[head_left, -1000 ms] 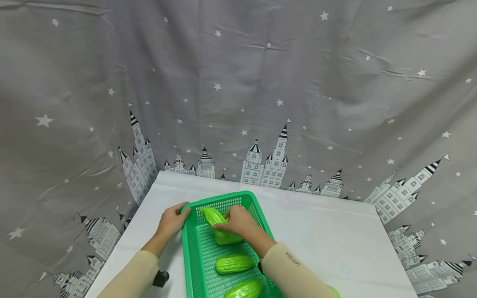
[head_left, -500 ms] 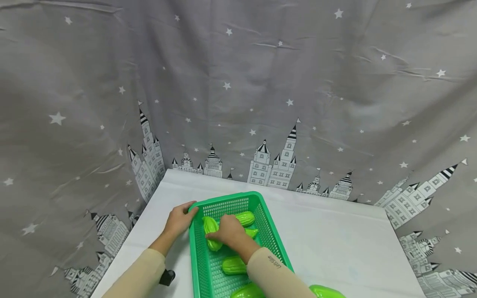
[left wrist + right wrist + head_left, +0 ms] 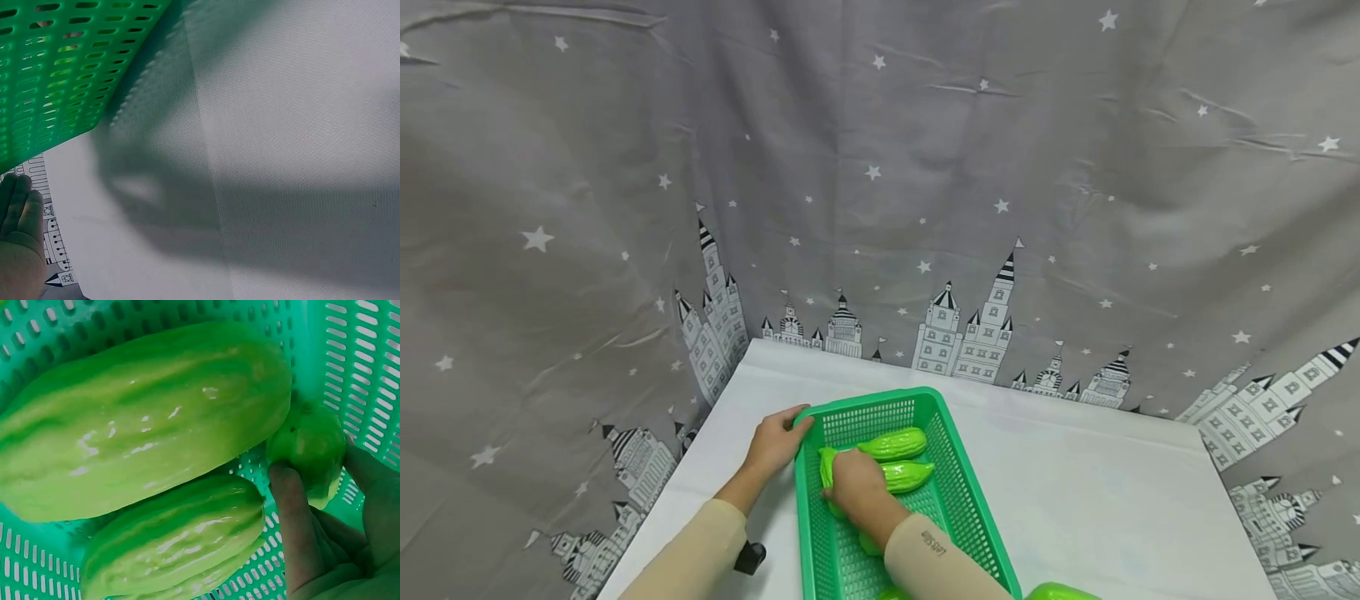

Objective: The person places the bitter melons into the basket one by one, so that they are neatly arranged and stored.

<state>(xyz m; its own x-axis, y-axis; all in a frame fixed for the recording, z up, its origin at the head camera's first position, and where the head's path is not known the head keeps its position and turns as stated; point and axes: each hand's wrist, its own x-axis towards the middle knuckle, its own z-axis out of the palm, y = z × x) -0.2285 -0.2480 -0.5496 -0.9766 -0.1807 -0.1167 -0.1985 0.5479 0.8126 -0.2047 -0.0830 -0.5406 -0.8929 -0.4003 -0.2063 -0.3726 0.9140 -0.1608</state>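
Observation:
In the head view a green perforated basket (image 3: 973, 492) holds several glossy green ridged gourds. My right hand (image 3: 859, 483) reaches into it and pinches one gourd (image 3: 306, 453) by the left wall, between thumb and fingers in the right wrist view. Two more gourds, an upper one (image 3: 895, 444) and a lower one (image 3: 907, 476), lie side by side just right of that hand. My left hand (image 3: 775, 446) rests on the basket's far left corner. Its fingers (image 3: 28, 215) stretch straight near the basket's bottom edge in the left wrist view.
Another green gourd (image 3: 1060, 592) lies outside the basket at the right, cut by the frame's edge. A small black object (image 3: 750, 557) shows beside the left sleeve. The white table (image 3: 1075, 475) ends at a grey curtain (image 3: 880, 208) with castle prints.
My right hand has moved from the gourds at the basket's far end to the one by the left wall. The left hand stays at the corner. The head view has turned slightly left.

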